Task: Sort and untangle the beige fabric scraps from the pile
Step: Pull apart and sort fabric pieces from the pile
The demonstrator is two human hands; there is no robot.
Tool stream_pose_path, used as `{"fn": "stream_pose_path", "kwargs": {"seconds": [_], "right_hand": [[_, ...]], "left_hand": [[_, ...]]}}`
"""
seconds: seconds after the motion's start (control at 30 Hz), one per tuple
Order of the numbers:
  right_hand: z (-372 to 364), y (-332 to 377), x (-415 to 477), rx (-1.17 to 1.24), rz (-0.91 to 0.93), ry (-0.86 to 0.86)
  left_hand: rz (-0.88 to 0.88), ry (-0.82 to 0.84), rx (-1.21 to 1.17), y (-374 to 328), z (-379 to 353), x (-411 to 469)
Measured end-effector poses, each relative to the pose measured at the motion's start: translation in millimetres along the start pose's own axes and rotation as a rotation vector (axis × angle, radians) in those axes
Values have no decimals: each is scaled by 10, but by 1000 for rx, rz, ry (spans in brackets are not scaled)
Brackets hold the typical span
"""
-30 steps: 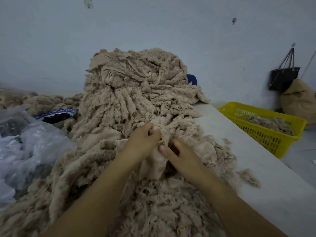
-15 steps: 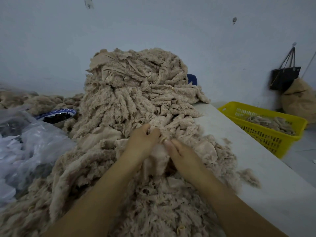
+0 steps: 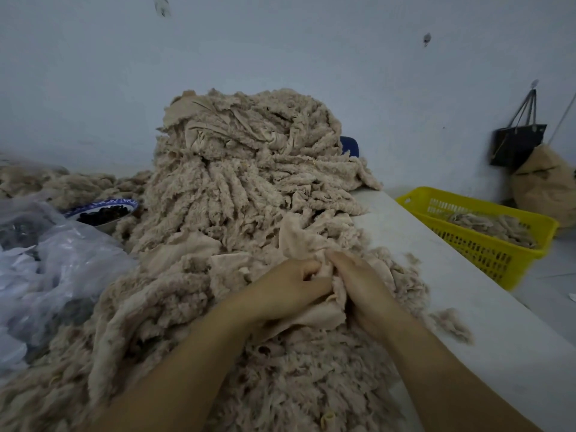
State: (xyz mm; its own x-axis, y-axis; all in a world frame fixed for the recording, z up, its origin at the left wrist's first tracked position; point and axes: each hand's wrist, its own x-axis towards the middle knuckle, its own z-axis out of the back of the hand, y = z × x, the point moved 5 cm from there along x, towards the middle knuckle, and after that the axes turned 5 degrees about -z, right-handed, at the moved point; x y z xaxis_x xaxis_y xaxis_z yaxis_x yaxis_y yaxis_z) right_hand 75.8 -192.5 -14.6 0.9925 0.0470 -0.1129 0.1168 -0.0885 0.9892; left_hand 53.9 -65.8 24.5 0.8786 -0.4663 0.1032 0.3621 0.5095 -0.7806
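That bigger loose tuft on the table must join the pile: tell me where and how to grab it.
Probably best to pinch the tuft at its thicker middle, coming straight down from above. It lies low on the table, just right of the pile, and its edges look thin and wispy.

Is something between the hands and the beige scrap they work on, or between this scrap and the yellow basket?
No. The left hand and the right hand both grip the beige scrap. Between it and the yellow basket lies only the bare white table with a few loose tufts.
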Motion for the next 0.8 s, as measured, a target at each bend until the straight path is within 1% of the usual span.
{"fn": "stream_pose_path", "kwargs": {"seconds": [0.1,0.13,0.17,0.23,0.3,0.4,0.5,0.6,0.7,0.73,0.77,0.8], "right_hand": [[11,54,-22,76,44,-77],[-1,70,-34,90,54,-96],[-13,84,-51,85,68,-112],[-32,116,-89,-19,132,-111],[-115,127,-148,-176,206,-17],[-301,62,-229,-370,224,168],[-337,-19,-217,-441,164,258],[-289,-68,-194,-464,110,295],[-228,-136,-117,-410,29,239],[-212,-146,-94,-383,8,202],[-199,-150,-74,-348,0,166],[-185,-154,-40,-290,-2,135]], "left_hand": [[140,9,-23,99,98,-16],[175,-7,-75,127,114,-28],[216,-34,-194,155,114,-37],[272,-84,-513,202,86,-37],[305,-100,-715,220,53,-29],[391,-181,-853,289,68,-42],[400,-288,-1083,323,129,-43],[335,-376,-1253,359,188,-15],[268,-400,-1315,370,214,0],[246,-409,-1255,365,222,-1],[226,-429,-1113,356,231,-7],[206,-453,-914,334,238,-20]]}}
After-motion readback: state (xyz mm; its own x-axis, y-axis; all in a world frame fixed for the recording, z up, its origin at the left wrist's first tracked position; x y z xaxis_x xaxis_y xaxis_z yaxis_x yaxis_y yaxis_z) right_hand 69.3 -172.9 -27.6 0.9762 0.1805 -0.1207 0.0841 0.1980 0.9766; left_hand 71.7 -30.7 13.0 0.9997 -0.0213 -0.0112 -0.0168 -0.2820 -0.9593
